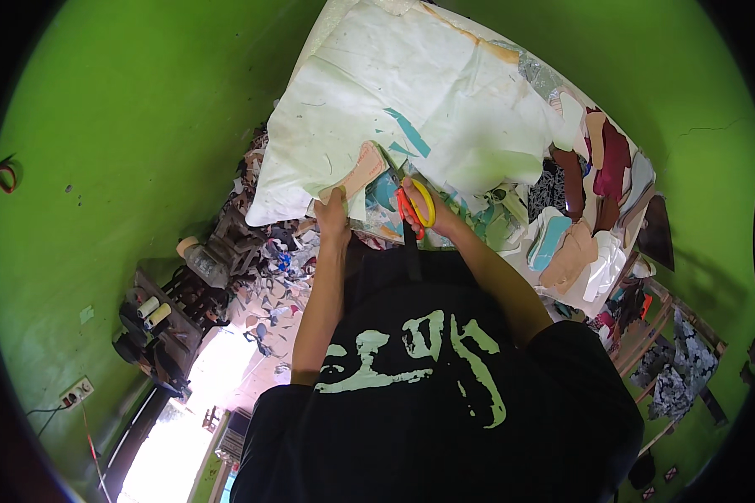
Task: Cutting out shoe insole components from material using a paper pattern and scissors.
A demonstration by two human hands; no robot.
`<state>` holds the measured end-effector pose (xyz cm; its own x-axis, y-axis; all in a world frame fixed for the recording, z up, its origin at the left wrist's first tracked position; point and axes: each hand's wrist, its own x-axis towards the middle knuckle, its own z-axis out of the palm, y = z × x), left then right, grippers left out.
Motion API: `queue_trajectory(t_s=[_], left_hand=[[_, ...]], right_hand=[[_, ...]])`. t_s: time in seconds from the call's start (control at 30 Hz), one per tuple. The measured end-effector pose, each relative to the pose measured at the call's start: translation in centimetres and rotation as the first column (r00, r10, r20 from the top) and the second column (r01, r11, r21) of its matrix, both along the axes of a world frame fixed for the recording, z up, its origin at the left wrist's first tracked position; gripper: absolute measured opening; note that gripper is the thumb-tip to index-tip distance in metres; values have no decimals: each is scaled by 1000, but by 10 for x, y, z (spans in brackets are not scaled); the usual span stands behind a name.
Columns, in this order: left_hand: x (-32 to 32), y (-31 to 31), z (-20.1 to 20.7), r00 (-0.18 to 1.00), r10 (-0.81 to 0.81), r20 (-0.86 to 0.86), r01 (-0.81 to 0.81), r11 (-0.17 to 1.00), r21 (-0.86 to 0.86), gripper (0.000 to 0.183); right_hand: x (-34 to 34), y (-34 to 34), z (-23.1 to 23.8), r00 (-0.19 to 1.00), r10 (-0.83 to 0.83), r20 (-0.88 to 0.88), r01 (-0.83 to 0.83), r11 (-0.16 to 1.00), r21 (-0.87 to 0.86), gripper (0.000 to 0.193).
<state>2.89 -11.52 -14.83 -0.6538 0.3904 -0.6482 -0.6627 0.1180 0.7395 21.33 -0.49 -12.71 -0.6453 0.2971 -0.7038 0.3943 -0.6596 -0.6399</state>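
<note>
My left hand [333, 215] is closed on the near end of a tan, sole-shaped template [363, 170], which lies against a pale sheet of material [310, 109]. In my right hand [415, 204] is a pair of scissors [428, 204] with yellow and orange handles. Their blades point up and left, beside the template's right edge. Teal strips [408, 132] lie on the sheet just beyond the blades. Several green and teal scraps [461, 210] are heaped to the right of the scissors. The fingertips of my left hand are partly hidden.
Stacks of cut shoe-shaped pieces [569, 256] in tan, teal and white sit on the table's right side, near maroon and brown pieces [614, 159]. Scraps [268, 302] litter the floor at left, by a rack with thread spools [155, 314]. A green wall [143, 109] borders the table.
</note>
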Motion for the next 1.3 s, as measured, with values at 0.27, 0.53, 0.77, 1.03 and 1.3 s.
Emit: queue_trajectory(t_s=[0.27, 0.53, 0.77, 1.03, 1.3], left_hand=[[-6, -9, -3, 998, -28, 52, 28, 1000, 11, 19], [-4, -9, -4, 998, -1, 64, -1, 1000, 25, 19], [-4, -13, -4, 997, -9, 75, 6, 1000, 30, 19], [-4, -12, 1, 993, -14, 115, 12, 1000, 14, 21], [-4, -15, -7, 993, -21, 114, 19, 1000, 19, 24]], right_hand=[[-9, 2, 16, 995, 31, -98, -13, 983, 181, 64], [-18, 14, 11, 989, 16, -145, 9, 985, 172, 60], [-16, 20, 7, 976, 76, -206, -54, 993, 109, 63], [-21, 30, 0, 959, 178, -222, -170, 984, 52, 67], [-24, 22, 17, 991, 2, -132, 29, 973, 231, 54]])
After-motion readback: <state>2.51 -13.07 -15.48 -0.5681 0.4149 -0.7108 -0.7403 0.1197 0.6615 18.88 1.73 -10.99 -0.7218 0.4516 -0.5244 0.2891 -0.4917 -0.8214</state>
